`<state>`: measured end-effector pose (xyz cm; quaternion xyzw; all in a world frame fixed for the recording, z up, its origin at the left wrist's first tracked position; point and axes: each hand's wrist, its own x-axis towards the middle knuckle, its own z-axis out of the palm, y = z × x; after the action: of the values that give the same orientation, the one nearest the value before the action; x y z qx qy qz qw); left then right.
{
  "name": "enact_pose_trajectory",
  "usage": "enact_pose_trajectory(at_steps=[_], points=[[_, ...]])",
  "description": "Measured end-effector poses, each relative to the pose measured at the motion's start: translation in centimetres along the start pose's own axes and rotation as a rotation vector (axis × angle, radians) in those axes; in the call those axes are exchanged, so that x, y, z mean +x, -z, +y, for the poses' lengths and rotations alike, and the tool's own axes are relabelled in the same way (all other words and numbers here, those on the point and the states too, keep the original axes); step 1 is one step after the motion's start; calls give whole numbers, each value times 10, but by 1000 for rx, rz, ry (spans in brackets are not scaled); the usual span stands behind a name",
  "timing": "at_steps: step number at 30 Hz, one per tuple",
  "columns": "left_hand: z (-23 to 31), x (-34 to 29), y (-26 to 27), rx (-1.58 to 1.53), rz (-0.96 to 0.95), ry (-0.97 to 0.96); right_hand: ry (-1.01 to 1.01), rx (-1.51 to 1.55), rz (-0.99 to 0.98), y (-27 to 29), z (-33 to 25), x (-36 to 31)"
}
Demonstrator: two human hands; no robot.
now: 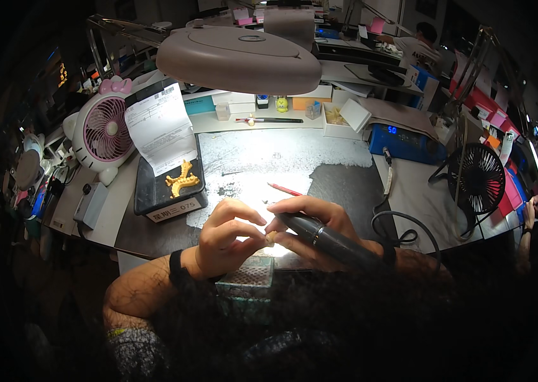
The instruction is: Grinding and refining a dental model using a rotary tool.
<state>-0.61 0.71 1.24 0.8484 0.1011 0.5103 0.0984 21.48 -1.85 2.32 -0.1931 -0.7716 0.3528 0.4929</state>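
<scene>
At the lit workbench, the right hand grips a black handpiece; the left hand pinches a tiny yellowish piece.

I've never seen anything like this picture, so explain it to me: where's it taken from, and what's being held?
There's no machine arm here, just a person's two bare hands. A wide fisheye camera on their head looks down, so straight edges bend. The right hand holds a thick black pen-shaped tool. Its fingertips and those of the left hand meet at a small yellowish piece, too small to identify; which hand grips it is unclear. On the bench are a black plastic tray holding gold-coloured branching pieces, a thin red stick and a blue box with a lit display.
</scene>
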Motion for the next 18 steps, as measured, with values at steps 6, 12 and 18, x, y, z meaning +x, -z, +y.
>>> enact_pose_trajectory(at_steps=[6, 12, 18], points=[[2, 2, -2, 14, 20, 18, 42, -40, -2, 2, -1, 2], [3, 4, 0, 56, -15, -20, 57, -22, 26, 2, 0, 2], [-2, 0, -4, 14, 16, -6, 3, 31, 54, -1, 2, 0]])
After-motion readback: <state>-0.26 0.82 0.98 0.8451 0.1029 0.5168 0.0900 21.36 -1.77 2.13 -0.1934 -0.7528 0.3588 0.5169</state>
